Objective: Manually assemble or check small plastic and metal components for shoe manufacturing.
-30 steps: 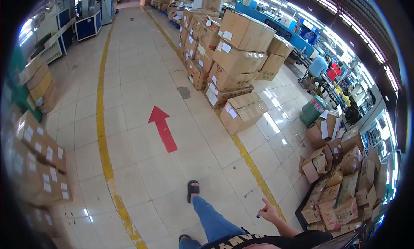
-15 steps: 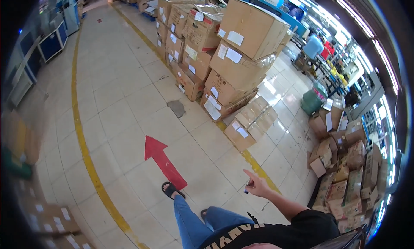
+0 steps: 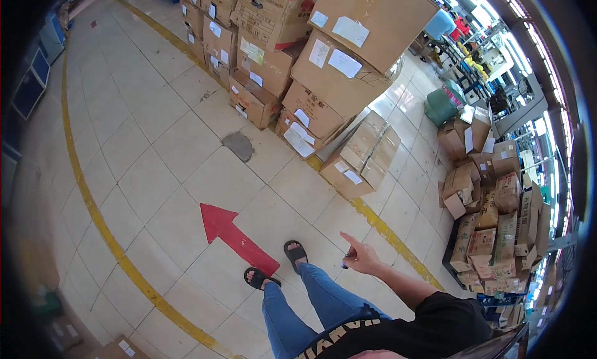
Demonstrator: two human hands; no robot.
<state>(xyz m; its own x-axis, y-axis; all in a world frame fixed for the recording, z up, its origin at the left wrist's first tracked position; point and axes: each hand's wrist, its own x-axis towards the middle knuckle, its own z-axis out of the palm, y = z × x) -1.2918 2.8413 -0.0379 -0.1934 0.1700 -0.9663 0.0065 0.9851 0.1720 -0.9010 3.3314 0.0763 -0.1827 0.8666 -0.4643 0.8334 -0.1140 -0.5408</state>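
My right hand (image 3: 362,257) is held out over the tiled floor, its index finger stretched forward and the other fingers curled. A small dark, bluish item (image 3: 346,262) pokes out of the curled fingers, too little of it showing to name. Beyond the fingertip, a taped brown carton (image 3: 359,152) sits on the floor by the yellow line, apart from the hand. My left hand is out of sight.
Tall stacks of labelled cartons (image 3: 329,88) stand ahead. A red arrow (image 3: 239,241) is painted beside my sandalled feet, between yellow lines (image 3: 134,269). Crumpled cartons (image 3: 494,228) and a green bin (image 3: 444,102) are at right. People work at benches far right.
My right foot has come forward beside the left. The carton stacks look nearer and larger. My right hand has shifted slightly left, still pointing with the small item in it.
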